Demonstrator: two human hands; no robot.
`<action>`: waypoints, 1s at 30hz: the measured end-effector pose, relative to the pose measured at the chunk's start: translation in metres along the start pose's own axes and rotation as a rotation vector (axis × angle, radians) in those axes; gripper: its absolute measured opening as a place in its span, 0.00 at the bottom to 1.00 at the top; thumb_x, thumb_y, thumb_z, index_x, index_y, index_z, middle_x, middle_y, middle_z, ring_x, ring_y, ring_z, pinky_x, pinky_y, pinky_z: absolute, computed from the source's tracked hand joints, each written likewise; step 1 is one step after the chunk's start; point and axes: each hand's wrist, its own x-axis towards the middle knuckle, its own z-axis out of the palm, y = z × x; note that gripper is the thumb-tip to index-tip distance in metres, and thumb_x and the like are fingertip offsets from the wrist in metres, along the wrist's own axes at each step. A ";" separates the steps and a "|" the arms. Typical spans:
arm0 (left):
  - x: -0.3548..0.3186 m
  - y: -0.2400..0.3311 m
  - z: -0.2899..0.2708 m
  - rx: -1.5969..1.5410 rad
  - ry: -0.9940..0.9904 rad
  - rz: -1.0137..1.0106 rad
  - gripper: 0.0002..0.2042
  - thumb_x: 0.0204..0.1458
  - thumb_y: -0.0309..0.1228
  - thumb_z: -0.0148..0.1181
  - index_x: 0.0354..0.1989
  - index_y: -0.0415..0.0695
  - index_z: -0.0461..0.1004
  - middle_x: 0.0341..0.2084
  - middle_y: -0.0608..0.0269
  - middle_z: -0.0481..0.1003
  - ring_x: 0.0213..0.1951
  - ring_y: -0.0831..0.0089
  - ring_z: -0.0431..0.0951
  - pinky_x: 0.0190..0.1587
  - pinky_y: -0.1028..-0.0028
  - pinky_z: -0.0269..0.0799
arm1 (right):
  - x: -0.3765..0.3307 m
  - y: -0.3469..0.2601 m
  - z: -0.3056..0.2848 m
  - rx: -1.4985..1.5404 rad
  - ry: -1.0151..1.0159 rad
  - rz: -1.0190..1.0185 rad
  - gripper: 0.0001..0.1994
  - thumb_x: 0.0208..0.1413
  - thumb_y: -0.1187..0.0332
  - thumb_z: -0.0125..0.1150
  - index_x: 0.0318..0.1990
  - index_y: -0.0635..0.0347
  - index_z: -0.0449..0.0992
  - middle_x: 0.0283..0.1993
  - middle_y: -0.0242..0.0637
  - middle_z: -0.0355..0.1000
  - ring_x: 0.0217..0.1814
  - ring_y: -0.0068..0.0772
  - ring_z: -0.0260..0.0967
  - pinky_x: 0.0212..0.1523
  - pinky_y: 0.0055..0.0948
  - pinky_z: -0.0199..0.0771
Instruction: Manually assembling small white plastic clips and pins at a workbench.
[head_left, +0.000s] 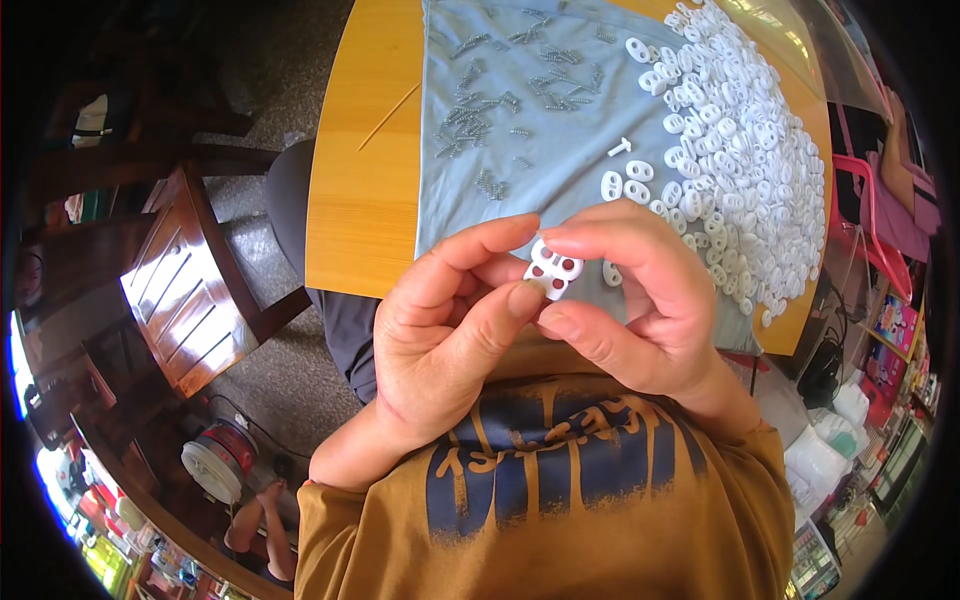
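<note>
Close in front of my chest, both hands meet around white plastic cord lock parts with round holes. My left hand pinches them between thumb and fingertips. From the other side, my right hand has its forefinger at their upper edge and its thumb by the lower edge. The fingertips partly cover the parts, so how they fit together is hard to see. Past my hands, a small white T-shaped plunger lies on the grey-blue cloth, near a few loose two-hole cord lock bodies.
A big heap of white cord lock pieces covers the cloth's right side. Scattered small metal springs lie at its left. A thin wooden stick rests on the yellow wooden table. To the left stands a brown wooden chair.
</note>
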 end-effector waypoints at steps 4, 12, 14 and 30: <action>-0.002 -0.001 0.002 -0.029 0.005 -0.001 0.18 0.54 0.18 0.50 0.55 0.33 0.61 0.36 0.57 0.74 0.35 0.76 0.75 0.41 0.79 0.72 | 0.000 0.001 -0.003 0.005 -0.026 -0.010 0.15 0.45 0.77 0.63 0.42 0.63 0.71 0.34 0.38 0.71 0.31 0.29 0.70 0.32 0.23 0.69; -0.001 0.004 0.002 -0.049 -0.045 -0.037 0.18 0.54 0.19 0.50 0.54 0.34 0.61 0.35 0.57 0.74 0.34 0.76 0.75 0.39 0.79 0.73 | 0.003 -0.005 -0.009 0.001 -0.085 0.026 0.14 0.48 0.75 0.62 0.44 0.63 0.71 0.34 0.38 0.71 0.31 0.29 0.70 0.32 0.24 0.70; -0.001 0.004 0.002 -0.052 -0.046 -0.040 0.18 0.54 0.18 0.50 0.54 0.34 0.62 0.35 0.57 0.74 0.33 0.76 0.75 0.39 0.79 0.73 | 0.002 -0.005 -0.011 0.017 -0.119 0.025 0.15 0.49 0.73 0.61 0.45 0.65 0.70 0.36 0.39 0.70 0.34 0.29 0.68 0.35 0.24 0.67; -0.007 -0.006 0.011 -0.090 0.009 0.011 0.15 0.52 0.18 0.54 0.49 0.36 0.63 0.34 0.58 0.74 0.31 0.80 0.73 0.33 0.83 0.73 | -0.007 0.004 0.000 0.037 -0.048 -0.080 0.13 0.57 0.68 0.52 0.46 0.65 0.67 0.36 0.41 0.68 0.30 0.31 0.66 0.32 0.25 0.67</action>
